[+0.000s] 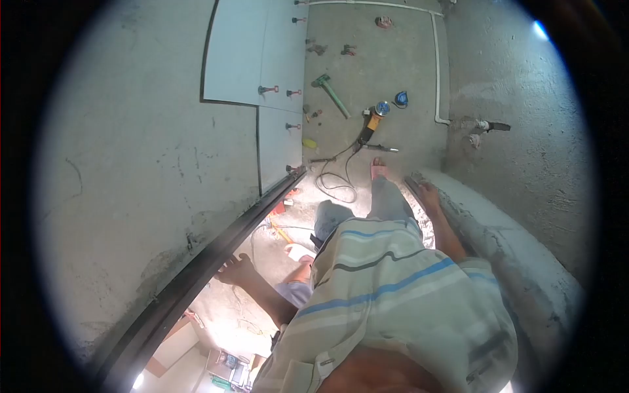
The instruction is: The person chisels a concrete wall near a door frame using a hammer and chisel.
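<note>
My left hand (237, 270) reaches to the dark door frame (196, 275), its fingers spread and touching or very near the frame's edge. Nothing shows in it. On the other side, my right hand (430, 196) rests by the edge of the rough wall end (485, 226), fingers stretched out and no object in them. I stand in the doorway between the two. My foot in a pink slipper (378, 171) is on the floor past the threshold. Close ahead lies a yellow and black angle grinder (373, 124) with its cable looped on the floor.
Large grey tiles (236, 56) with several red tile-levelling clips (268, 90) cover part of the left wall. A green mallet (333, 95) and a blue round object (401, 99) lie on the floor. White pipe (437, 65) runs along the right. Light purple cloth (296, 291) shows beside me.
</note>
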A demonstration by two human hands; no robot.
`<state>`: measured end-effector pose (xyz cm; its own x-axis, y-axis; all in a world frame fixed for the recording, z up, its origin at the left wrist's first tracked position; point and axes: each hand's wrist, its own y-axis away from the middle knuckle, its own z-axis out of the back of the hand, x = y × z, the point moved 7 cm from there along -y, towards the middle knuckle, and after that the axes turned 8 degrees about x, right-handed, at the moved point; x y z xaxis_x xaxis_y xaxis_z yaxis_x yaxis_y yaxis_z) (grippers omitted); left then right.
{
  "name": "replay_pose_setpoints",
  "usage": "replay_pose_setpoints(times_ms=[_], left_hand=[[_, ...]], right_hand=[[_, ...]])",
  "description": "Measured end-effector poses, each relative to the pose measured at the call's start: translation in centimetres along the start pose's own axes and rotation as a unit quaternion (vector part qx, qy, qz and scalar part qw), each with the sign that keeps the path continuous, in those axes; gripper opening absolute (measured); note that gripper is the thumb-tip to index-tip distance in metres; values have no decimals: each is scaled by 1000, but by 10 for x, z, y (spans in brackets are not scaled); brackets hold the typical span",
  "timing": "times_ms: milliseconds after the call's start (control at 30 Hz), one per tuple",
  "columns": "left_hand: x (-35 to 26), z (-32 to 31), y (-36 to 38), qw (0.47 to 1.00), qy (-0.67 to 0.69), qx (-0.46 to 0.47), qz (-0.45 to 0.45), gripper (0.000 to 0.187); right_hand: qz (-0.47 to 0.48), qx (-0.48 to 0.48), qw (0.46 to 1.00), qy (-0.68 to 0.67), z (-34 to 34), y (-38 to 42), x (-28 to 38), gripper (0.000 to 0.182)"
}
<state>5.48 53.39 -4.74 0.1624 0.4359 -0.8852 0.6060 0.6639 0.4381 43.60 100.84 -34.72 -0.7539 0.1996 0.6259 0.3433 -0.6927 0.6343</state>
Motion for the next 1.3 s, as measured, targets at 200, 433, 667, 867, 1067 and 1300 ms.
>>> replay_pose_setpoints(times_ms=[200,433,667,867,1067,1300], left_hand=[[-5,-18,-70,991,80,83,-74,52],[5,33,-80,955,-61,132,-257,49],[332,104,-35,840,-457,243,165,24],[613,77,-142,708,-568,367,202,23],[802,74,-321,578,-724,359,111,33],[843,49,-334,811,-534,67,229,50]], right_hand=[[-101,74,992,-30,2,14,0,34],[-124,242,962,36,-70,-3,21,35],[81,169,947,261,-134,-141,-62,34],[34,171,915,364,-207,-252,-165,37],[50,97,972,209,-281,-373,-197,65],[10,-60,985,-163,-354,-476,-157,94]])
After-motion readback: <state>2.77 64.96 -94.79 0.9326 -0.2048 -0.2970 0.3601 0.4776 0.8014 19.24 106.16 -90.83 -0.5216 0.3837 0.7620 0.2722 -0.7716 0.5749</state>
